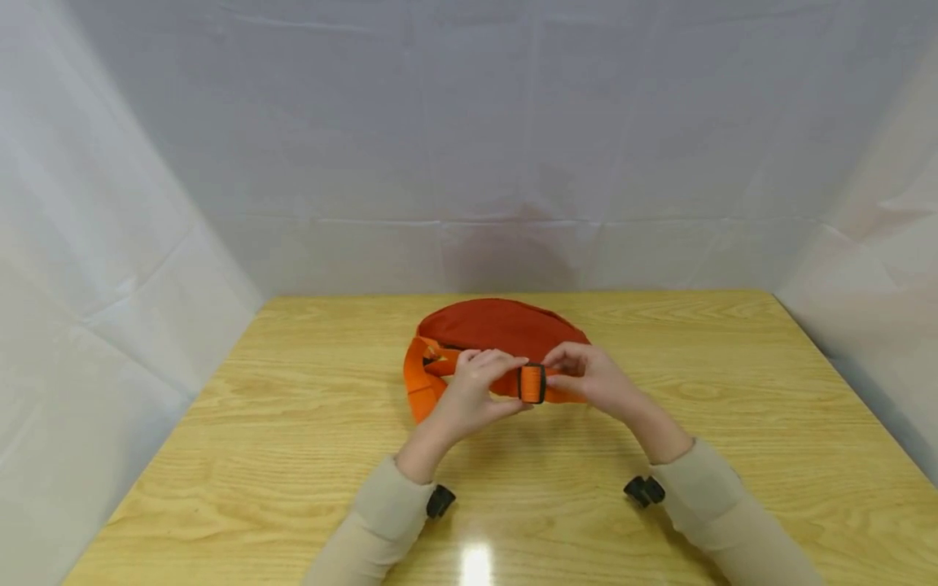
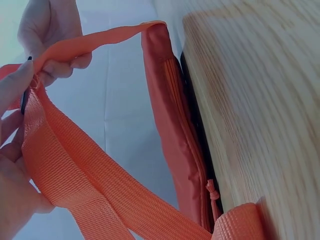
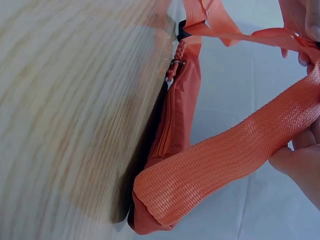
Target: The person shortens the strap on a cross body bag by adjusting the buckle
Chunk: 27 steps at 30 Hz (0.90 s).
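Observation:
A red waist pack stands on the table behind both hands, its zipper side visible in the wrist views. Its orange webbing strap rises from the pack to the hands. The strap is threaded through a black slide buckle held up in front of the pack. My left hand pinches this buckle, index finger along the top and thumb below. With thumb and fingers, my right hand pinches the strap just right of the buckle. A loose loop of strap hangs beyond the left hand.
The wood-grain table lies under the pack. White sheeting hangs behind it and along both sides. Small black devices sit at the sleeve cuffs. A corded zipper pull dangles from the pack.

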Each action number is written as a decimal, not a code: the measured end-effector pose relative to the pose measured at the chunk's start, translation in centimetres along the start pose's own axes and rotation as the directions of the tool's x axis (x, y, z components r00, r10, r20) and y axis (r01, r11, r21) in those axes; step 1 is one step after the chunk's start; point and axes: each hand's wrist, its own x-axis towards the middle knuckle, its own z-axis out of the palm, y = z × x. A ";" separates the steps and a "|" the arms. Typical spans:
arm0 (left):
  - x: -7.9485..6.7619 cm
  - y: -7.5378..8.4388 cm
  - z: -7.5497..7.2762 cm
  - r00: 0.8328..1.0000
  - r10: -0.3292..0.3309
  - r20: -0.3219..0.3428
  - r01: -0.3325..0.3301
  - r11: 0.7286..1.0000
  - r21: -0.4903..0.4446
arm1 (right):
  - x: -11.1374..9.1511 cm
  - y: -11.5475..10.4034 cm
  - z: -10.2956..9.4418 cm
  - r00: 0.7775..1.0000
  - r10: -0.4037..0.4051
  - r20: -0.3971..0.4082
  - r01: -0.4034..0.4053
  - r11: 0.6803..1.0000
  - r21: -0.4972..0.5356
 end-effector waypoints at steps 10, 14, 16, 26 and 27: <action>0.0 -0.2 0.0 1.000 -0.019 0.004 0.019 1.000 0.018 | -0.2 0.4 -0.4 0.997 -0.056 0.044 0.055 0.998 0.011; -0.1 -0.4 -0.1 0.999 -0.031 0.009 0.031 0.999 0.015 | -0.2 0.6 -0.8 0.993 -0.081 0.090 0.082 0.997 -0.010; -0.2 -0.4 -0.1 0.999 -0.034 0.010 0.034 0.999 0.012 | -0.2 0.7 -0.8 0.993 -0.074 0.090 0.075 0.997 -0.008; -0.3 -0.4 0.0 0.999 -0.049 0.001 0.049 0.999 -0.010 | -0.3 0.8 -0.6 1.000 -0.024 -0.005 0.024 1.000 0.008; -0.3 -0.3 0.0 0.999 -0.051 -0.003 0.051 0.999 -0.010 | -0.4 0.8 -0.6 1.000 -0.017 -0.017 0.017 1.000 0.014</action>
